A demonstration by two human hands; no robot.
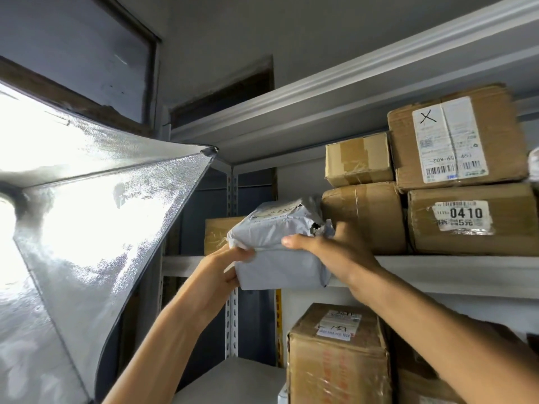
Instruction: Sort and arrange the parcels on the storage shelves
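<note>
- Left of your left hand, a big silver reflector hood (87,214) spreads out. Its crinkled foil panels meet at dark seams and glare white from the lamp inside.
- Your hands are raised to grey metal shelving. The shelf lip (437,269) runs flat and smooth behind both, and a perforated upright post (232,316) drops below your left hand.
- Above and right of your right hand sits the largest cardboard box (455,135), brown and creased, with a white label marked with an X.
- Beneath it, straight right of your right hand, a taped box (472,220) carries a wrinkled sticker reading 0410.
- Below your right forearm, a film-wrapped carton (335,360) stands on the lower shelf.
- Just behind your right hand, a bulging box (364,217) with rounded corners is bound in glossy tape. A smaller square box (358,158) rests on top of it.
- Between your hands is the grey parcel (280,246), a soft, block-shaped plastic mailer. It is wrinkled, has a pale label on top and is torn at its right end. It sits at the shelf's front edge, partly overhanging. You cannot tell whether it rests on the shelf.
- Your right hand (335,252) grips the parcel's right end, thumb laid along the front top edge, fingers hidden behind, bare arm reaching up.
- Your left hand (224,269) holds the left end, thumb on the front face, fingers curled underneath.
</note>
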